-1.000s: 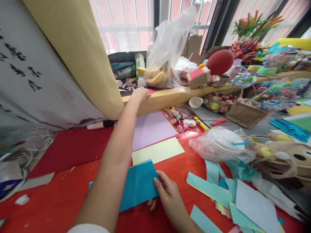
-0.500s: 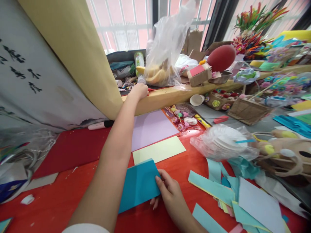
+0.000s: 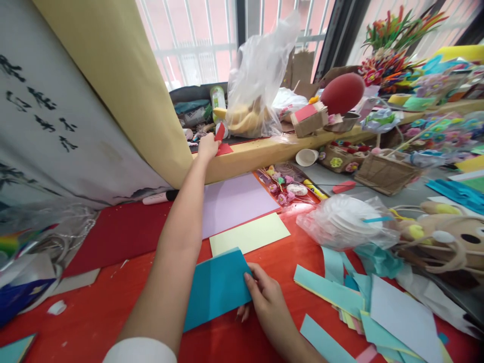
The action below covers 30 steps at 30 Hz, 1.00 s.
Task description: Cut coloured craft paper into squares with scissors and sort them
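My left hand [image 3: 209,146] reaches out to the window ledge, fingers closed on a small flat red piece [image 3: 220,132] that sticks up from them; its exact kind is unclear. Beneath it, a second bit of red [image 3: 226,149] lies on the ledge edge. Closer to me, my right hand [image 3: 269,297] grips the right edge of a blue sheet of paper [image 3: 219,287], thumb on top and fingers below. My left forearm hides the sheet's left part. Just behind it a pale yellow paper strip [image 3: 251,233] and a lilac sheet [image 3: 238,201] lie on the red table.
A plastic bag of bananas [image 3: 245,118] stands on the ledge [image 3: 260,155]. Cut paper strips [image 3: 328,292], bagged white lids [image 3: 344,222] and a paper cup [image 3: 307,157] are to the right. A dark red sheet [image 3: 117,237] and a marker [image 3: 159,196] lie left.
My left hand has drawn slightly back and left along the ledge, and the red piece now stands raised in its fingers. My right hand keeps its hold on the blue paper.
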Motion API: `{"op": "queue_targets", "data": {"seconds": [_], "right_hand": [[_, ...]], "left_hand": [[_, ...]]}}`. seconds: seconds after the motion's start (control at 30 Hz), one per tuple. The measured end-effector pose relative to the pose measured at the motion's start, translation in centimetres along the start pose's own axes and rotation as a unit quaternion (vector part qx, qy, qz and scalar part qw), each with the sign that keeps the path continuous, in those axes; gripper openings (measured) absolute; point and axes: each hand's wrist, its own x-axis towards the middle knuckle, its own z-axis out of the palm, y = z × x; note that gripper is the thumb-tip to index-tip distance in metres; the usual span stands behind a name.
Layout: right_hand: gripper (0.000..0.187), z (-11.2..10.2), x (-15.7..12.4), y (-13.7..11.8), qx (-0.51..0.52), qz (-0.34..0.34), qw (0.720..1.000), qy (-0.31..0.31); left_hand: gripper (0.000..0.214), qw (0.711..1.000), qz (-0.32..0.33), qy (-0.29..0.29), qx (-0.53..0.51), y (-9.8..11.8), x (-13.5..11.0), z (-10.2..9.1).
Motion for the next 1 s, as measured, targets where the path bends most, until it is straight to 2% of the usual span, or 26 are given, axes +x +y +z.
{"op": "queue_targets", "data": {"seconds": [0.1, 0.17, 0.2, 0.27, 0.37, 0.4, 0.47, 0.5, 0.57, 0.67, 0.87, 0.93, 1.0], "right_hand": [[0.042, 0.0, -0.1, 0.0, -0.009, -0.005, 1.000, 0.002], [0.040, -0.1, -0.2, 0.0, -0.016, -0.012, 1.000, 0.001], [0.040, -0.1, -0.2, 0.0, -0.021, -0.016, 1.000, 0.001], [0.039, -0.2, -0.2, 0.0, -0.031, -0.026, 0.999, 0.002], [0.038, -0.4, -0.1, 0.2, -0.047, -0.039, 0.998, 0.003], [0.038, -0.5, 0.0, 0.2, -0.050, -0.043, 0.998, 0.003], [0.039, -0.5, 0.1, 0.4, -0.049, -0.052, 0.997, 0.000], [0.040, -0.6, 0.1, 0.5, -0.046, -0.055, 0.997, -0.005], [0.040, -0.7, 0.3, 0.7, -0.038, -0.061, 0.997, -0.011], [0.040, -0.9, 0.4, 1.0, -0.026, -0.070, 0.997, -0.017], [0.038, -1.2, 0.8, 1.1, -0.002, -0.072, 0.997, -0.028], [0.037, -1.3, 0.8, 1.1, 0.005, -0.074, 0.997, -0.025], [0.035, -1.3, 0.8, 1.1, 0.014, -0.080, 0.997, -0.014]], "left_hand": [[0.035, 0.999, -0.016, 0.041, 0.004, 1.3, -1.2, -1.9], [0.034, 0.997, -0.001, 0.073, 0.009, 2.3, -3.8, -3.9], [0.033, 0.996, 0.013, 0.085, 0.012, 2.7, -5.9, -4.8], [0.033, 0.991, 0.097, 0.087, 0.021, 2.8, -12.0, -6.5], [0.026, 0.974, 0.224, -0.015, 0.013, 1.3, -24.0, -7.2], [0.023, 0.966, 0.257, -0.018, 0.006, 0.4, -28.1, -7.0], [0.026, 0.947, 0.317, 0.018, 0.039, -1.5, -35.1, -6.1], [0.029, 0.938, 0.339, 0.031, 0.069, -2.5, -37.9, -5.5], [0.031, 0.934, 0.331, 0.037, 0.130, -4.0, -41.6, -4.6], [0.029, 0.945, 0.274, 0.011, 0.176, -4.7, -44.0, -4.3], [0.019, 0.974, 0.193, -0.030, 0.113, -3.8, -45.3, -5.1], [0.023, 0.989, 0.121, -0.013, 0.084, -3.6, -45.6, -5.2], [0.023, 0.999, -0.018, 0.048, 0.005, -3.5, -45.7, -5.2]]}}
